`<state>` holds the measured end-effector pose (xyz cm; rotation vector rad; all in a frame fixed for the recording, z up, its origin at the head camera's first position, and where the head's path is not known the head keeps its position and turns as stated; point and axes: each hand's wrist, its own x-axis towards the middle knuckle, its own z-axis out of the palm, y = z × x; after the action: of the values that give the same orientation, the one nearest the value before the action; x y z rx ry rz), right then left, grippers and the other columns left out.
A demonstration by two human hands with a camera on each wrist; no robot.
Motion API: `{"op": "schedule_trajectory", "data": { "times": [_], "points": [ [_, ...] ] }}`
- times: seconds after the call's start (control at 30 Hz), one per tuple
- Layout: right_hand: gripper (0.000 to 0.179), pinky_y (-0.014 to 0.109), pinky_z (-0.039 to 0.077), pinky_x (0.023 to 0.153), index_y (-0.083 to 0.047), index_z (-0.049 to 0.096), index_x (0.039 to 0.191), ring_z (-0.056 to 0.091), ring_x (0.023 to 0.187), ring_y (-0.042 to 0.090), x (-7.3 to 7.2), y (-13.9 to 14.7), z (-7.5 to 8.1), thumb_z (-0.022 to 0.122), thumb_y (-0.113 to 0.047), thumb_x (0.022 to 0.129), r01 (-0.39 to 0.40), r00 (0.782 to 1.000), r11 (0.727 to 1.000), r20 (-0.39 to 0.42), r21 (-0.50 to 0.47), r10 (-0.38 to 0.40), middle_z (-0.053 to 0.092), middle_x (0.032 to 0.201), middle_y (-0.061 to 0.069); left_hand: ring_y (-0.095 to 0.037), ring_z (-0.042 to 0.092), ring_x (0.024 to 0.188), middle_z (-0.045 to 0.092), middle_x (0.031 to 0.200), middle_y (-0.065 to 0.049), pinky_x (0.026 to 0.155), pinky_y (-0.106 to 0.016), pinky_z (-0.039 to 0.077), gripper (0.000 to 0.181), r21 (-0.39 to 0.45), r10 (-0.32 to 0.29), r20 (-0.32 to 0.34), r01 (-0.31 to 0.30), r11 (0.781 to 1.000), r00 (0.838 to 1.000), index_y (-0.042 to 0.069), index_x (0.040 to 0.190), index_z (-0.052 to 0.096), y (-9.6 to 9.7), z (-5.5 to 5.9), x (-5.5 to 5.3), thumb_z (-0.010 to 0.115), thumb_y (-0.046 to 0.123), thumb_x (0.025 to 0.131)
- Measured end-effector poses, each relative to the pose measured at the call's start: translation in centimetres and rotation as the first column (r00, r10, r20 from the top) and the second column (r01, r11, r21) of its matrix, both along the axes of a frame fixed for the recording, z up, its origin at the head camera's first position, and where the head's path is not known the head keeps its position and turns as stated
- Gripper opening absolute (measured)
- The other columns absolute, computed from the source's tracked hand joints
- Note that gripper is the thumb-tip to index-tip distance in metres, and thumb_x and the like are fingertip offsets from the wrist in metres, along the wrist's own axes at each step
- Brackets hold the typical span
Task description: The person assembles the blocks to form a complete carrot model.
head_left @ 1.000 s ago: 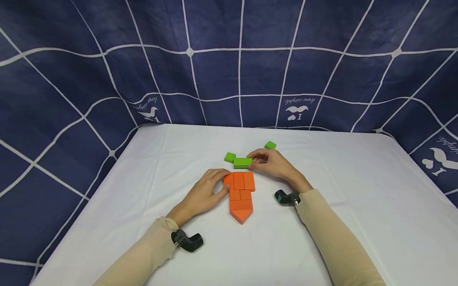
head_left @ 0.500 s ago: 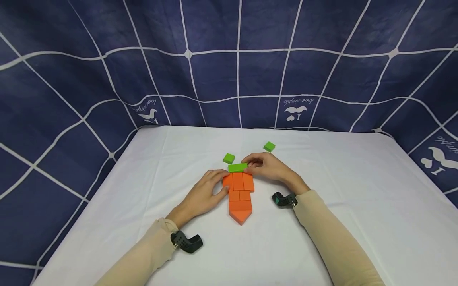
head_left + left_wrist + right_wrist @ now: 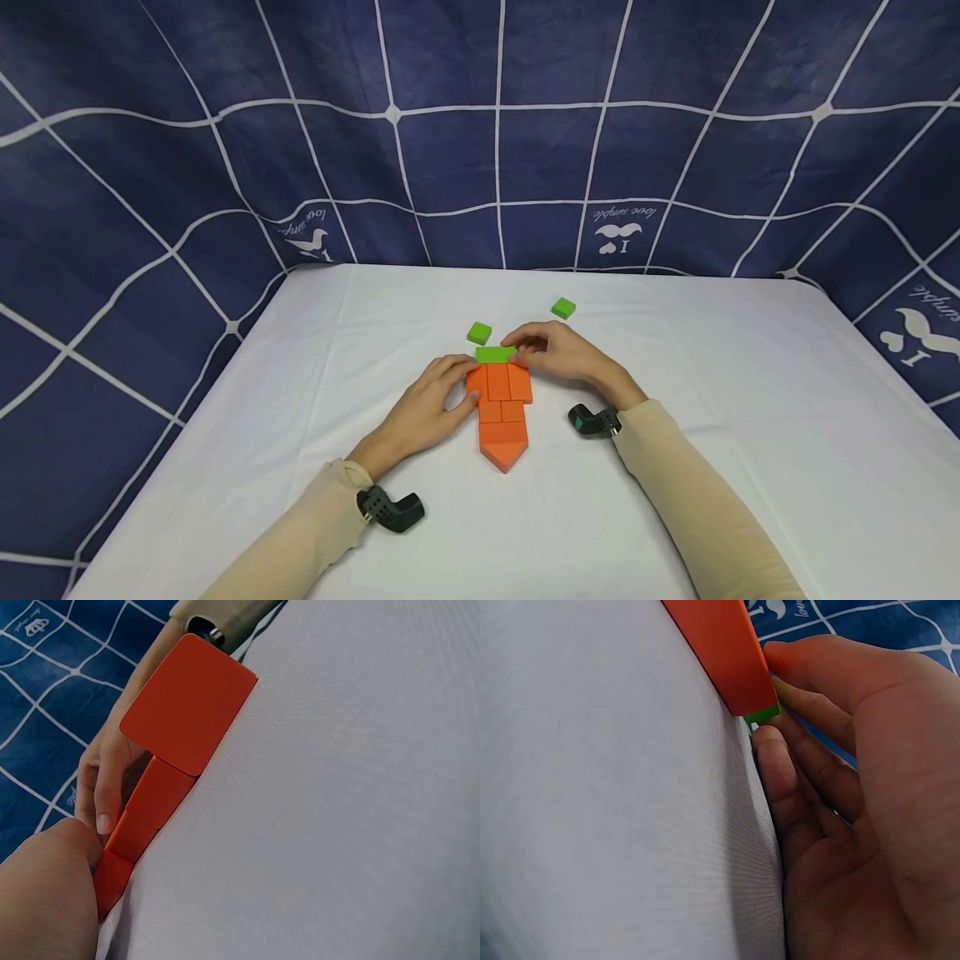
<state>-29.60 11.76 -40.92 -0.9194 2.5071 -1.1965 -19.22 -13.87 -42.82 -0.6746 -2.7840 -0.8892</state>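
Note:
Flat orange blocks [image 3: 501, 408] form a carrot shape on the white table [image 3: 675, 350], with the point toward me. A long green block [image 3: 493, 354] lies across its far end, touching the top orange row. My right hand [image 3: 521, 350] pinches this green block at its right end; the right wrist view shows the fingers [image 3: 780, 761] beside the green block's corner [image 3: 763, 714] and an orange block [image 3: 724, 652]. My left hand [image 3: 467, 382] holds the upper left orange block between thumb and fingers. In the left wrist view, the thumb [image 3: 52, 892] meets the orange row [image 3: 161, 791].
Two small green blocks lie loose beyond the figure, one [image 3: 479, 333] just past the long green block and one [image 3: 564, 308] farther back right. A dark blue cloth with white lines [image 3: 480, 150] hangs behind and beside the table.
My right hand slid the long green block toward me until it met the top of the orange row. The left hand stayed on the orange blocks.

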Motion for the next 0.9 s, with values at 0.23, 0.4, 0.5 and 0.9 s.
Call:
{"op": "schedule_trajectory", "data": {
  "times": [0.23,0.4,0.5,0.9],
  "points": [
    [0.026,0.028,0.054,0.085,-0.015,0.075,0.121,0.063,0.092,0.018,0.0,0.0,0.1,0.071,-0.015,0.096,0.01,1.0,1.0,-0.004,0.001,-0.01,0.074,0.11,-0.001,-0.021,0.05,0.137,0.055,0.145,-0.005,0.117,-0.042,0.043,0.044,-0.002,0.006,-0.004,-0.006,1.0,1.0,0.008,0.141,0.061,0.0,0.1,0.0,0.064,0.028,0.101],
    [0.026,0.032,0.055,0.091,-0.012,0.075,0.122,0.064,0.096,0.017,-0.2,0.4,0.3,0.071,-0.017,0.096,0.096,0.993,0.995,-0.072,-0.021,-0.097,0.074,0.11,0.002,-0.021,0.05,0.136,0.055,0.145,-0.005,0.117,-0.042,0.044,0.045,-0.005,0.009,0.0,-0.009,1.0,1.0,0.008,0.141,0.061,0.1,0.1,0.1,0.064,0.028,0.101],
    [0.027,0.036,0.056,0.095,-0.01,0.074,0.123,0.065,0.1,0.019,-0.5,1.0,0.6,0.071,-0.016,0.096,0.177,0.976,0.984,-0.12,-0.033,-0.179,0.073,0.113,0.005,-0.021,0.05,0.137,0.055,0.145,-0.005,0.117,-0.042,0.043,0.045,-0.005,0.01,0.003,-0.01,1.0,1.0,0.008,0.141,0.061,0.1,0.1,0.1,0.064,0.028,0.101],
    [0.032,0.045,0.056,0.092,-0.003,0.07,0.127,0.065,0.105,0.033,-1.7,3.5,1.3,0.069,-0.012,0.096,0.422,0.87,0.906,-0.264,-0.04,-0.417,0.069,0.121,0.019,-0.02,0.05,0.137,0.056,0.144,-0.004,0.117,-0.041,0.043,0.045,0.002,0.007,-0.004,-0.007,1.0,1.0,0.008,0.141,0.061,0.0,-0.2,-0.1,0.064,0.028,0.101]
  ]
}}
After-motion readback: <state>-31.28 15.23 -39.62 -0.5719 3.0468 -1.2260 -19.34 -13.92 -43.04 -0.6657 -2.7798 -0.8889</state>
